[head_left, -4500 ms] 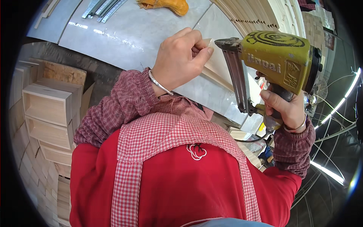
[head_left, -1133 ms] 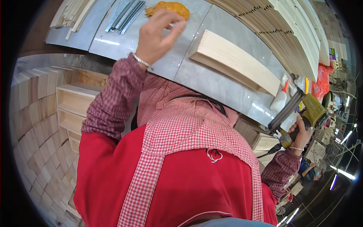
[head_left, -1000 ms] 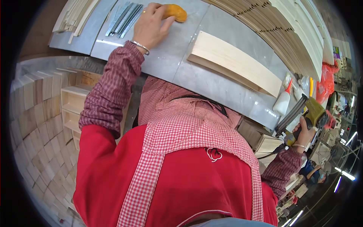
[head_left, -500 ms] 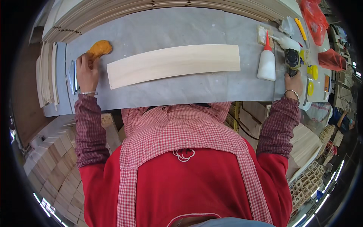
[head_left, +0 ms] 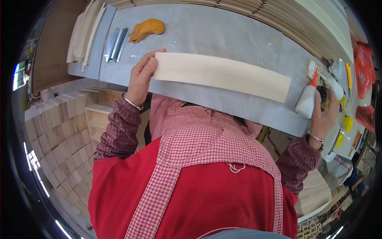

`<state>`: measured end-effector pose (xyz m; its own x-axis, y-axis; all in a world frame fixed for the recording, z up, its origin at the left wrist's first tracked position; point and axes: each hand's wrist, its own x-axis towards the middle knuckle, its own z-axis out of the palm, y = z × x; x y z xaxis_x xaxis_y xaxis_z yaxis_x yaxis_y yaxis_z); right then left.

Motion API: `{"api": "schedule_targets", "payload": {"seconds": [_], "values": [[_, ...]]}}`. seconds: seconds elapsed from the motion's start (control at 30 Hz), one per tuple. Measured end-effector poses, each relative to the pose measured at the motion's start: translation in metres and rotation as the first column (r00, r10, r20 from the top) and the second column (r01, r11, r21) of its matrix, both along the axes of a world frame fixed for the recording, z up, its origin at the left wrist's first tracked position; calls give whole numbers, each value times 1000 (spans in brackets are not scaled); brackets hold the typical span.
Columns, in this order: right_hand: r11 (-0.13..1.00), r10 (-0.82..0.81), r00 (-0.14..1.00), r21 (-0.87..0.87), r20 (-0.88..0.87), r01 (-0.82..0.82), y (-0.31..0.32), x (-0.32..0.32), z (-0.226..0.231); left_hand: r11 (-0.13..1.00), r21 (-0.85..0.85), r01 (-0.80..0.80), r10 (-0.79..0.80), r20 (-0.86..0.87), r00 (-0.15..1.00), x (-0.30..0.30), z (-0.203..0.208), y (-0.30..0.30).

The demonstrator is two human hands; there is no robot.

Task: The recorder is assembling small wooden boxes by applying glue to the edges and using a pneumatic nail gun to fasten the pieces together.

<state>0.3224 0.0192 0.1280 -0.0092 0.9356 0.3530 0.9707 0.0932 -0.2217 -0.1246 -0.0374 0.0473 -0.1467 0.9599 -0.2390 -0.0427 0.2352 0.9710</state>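
Observation:
A thin, pale wooden board (head_left: 223,75) lies across the grey worktop, slanting down toward the right. My left hand (head_left: 141,77) pinches its left end, thumb on top and fingers behind the edge. At the right, my right hand (head_left: 323,115) is beside a white squeeze bottle (head_left: 306,102) with a red nozzle, its thumb and fingers apart. A black tool (head_left: 321,94) shows partly between those fingers; the hand hides the rest. An orange-yellow cloth (head_left: 147,30) is crumpled on the worktop beyond my left hand.
Shiny metal strips (head_left: 117,44) lie left of the cloth. Stacked boards (head_left: 254,12) line the far edge, and upright panels (head_left: 85,34) stand at far left. Right of the bottles are a yellow cutter (head_left: 348,75) and a red plastic bag (head_left: 362,69). Wooden blocks (head_left: 59,139) are stacked below left.
My left hand has left the orange-yellow cloth and taken hold of the board's left end. My right hand has loosened from the black tool's handle and come beside the bottle. The view has turned.

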Motion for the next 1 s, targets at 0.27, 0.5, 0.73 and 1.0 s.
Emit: {"api": "schedule_targets", "payload": {"seconds": [0.27, 0.5, 0.73, 1.0], "values": [[631, 655, 739, -424, -157, -650, -31, -147, -6, 840, 420, 343, 190, -821, 539, -69, -39, 39], [909, 33, 916, -368, -400, -194, -48, -83, 37, 910, 199, 364, 20, -898, 440, -38, -65, 59], [988, -97, 779, -156, -620, -1, -66, -34, 46, 815, 409, 409, 205, -866, 457, 1, -59, 51], [998, -34, 739, -65, -673, -13, -51, -62, 34, 706, 451, 547, 15, -781, 624, 33, -53, -9]]}}
